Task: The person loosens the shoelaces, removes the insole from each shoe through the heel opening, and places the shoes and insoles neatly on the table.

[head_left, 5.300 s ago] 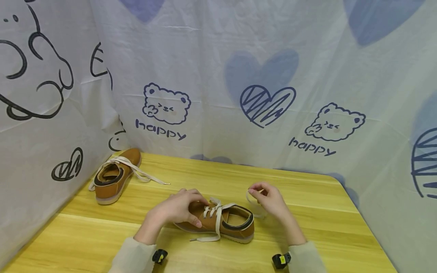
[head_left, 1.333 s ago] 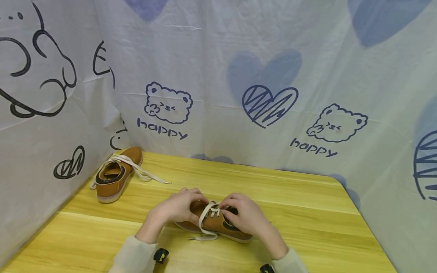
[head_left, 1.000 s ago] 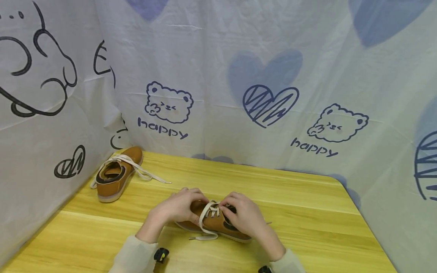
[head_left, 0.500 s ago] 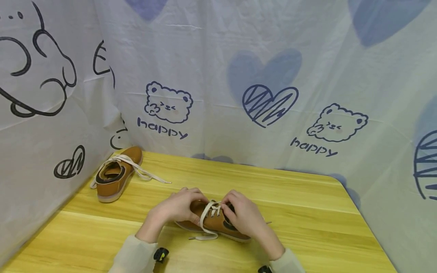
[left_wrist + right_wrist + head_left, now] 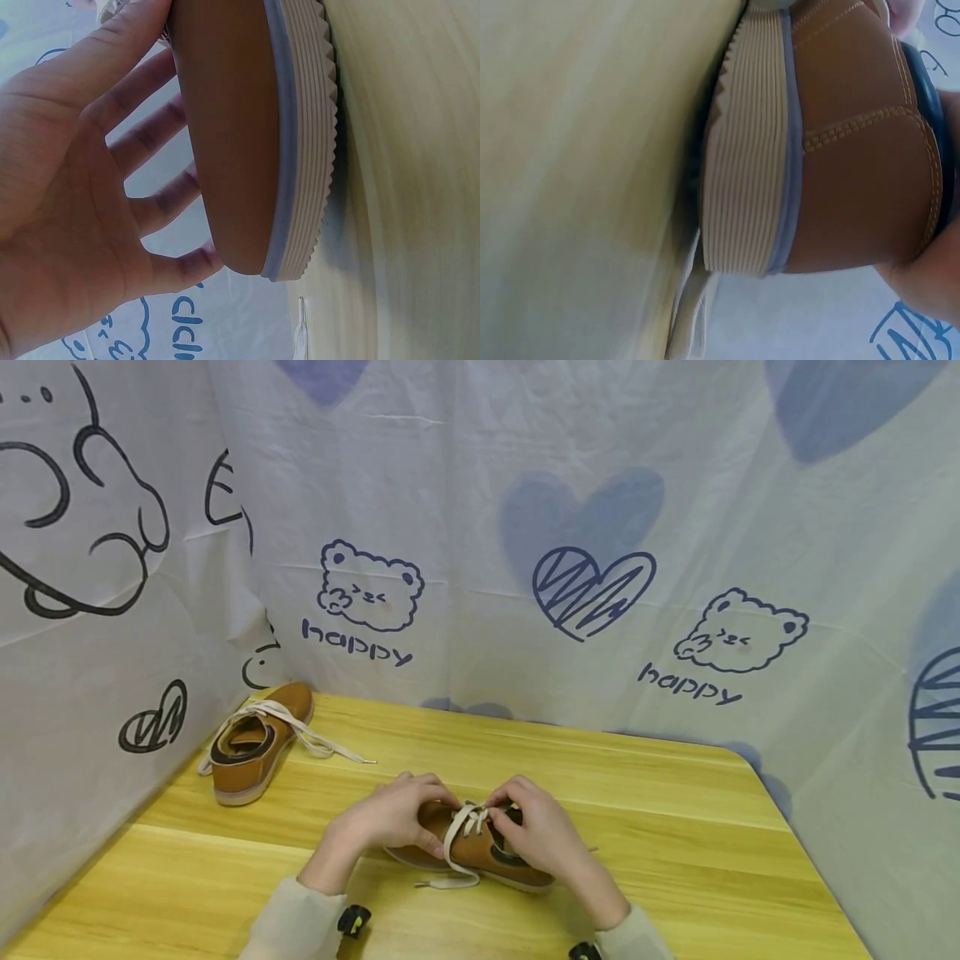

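Observation:
A brown leather shoe [image 5: 491, 860] with a dark collar lies on the table at front centre, toe to the left. My left hand [image 5: 390, 814] holds its toe, thumb on the near side and fingers on the far side. The left wrist view shows those fingers bent against the shoe's upper [image 5: 232, 135]. At the top of the lacing, my right hand [image 5: 540, 831] pinches the cream shoelace [image 5: 450, 842] between thumb and index finger, above the shoe's opening. One lace end hangs over the near side onto the table. In the right wrist view the heel [image 5: 862, 195] fills the middle.
A matching brown shoe [image 5: 243, 774] stands at the back left, its loose lace trailing right across the table. The yellow wood-grain table [image 5: 675, 827] meets printed white cloth [image 5: 480, 610] at the back and left.
Since the earliest frame, my right hand has moved left from behind the heel to the lacing, and the near lace has shifted left. Over the last second, its fingers have shifted slightly; the left hand stays put.

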A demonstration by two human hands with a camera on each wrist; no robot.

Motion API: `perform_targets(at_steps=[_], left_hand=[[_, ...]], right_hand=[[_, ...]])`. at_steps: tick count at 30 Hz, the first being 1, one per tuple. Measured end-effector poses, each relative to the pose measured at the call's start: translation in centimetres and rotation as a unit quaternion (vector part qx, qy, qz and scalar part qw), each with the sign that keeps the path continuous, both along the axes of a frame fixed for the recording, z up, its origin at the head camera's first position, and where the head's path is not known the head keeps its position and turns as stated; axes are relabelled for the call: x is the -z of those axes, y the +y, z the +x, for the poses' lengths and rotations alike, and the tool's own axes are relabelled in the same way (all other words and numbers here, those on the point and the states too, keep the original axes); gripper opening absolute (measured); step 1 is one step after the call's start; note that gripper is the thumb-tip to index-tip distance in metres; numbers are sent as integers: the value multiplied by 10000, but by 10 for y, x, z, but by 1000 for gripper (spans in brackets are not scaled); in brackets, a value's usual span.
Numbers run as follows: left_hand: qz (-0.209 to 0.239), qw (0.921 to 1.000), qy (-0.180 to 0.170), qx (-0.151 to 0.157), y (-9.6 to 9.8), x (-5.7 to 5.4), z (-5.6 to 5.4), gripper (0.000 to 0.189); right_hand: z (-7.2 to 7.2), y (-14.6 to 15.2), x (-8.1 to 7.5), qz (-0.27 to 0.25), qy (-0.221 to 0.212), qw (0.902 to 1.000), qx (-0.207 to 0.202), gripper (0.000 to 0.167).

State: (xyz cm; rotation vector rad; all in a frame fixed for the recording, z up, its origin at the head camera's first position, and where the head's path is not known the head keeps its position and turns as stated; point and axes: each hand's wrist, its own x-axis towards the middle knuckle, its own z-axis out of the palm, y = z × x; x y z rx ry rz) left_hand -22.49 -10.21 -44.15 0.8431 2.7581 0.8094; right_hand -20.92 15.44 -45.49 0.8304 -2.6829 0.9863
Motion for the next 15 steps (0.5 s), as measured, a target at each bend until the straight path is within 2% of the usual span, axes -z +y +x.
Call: perform_targets(at_steps=[3,8,15], left_hand=[[-9,10000,-22,-6,0,0,0,57],[-9,10000,-41,-14,0,-1,0,57],[-21,10000,-26,12,-1,0,0,57]], right_hand=[[-1,2,-1,-82,34,9997,-238,11],[-2,4,-2,45,366,9981,-488,12],[1,3,-3,315,699,9958,-496,8]])
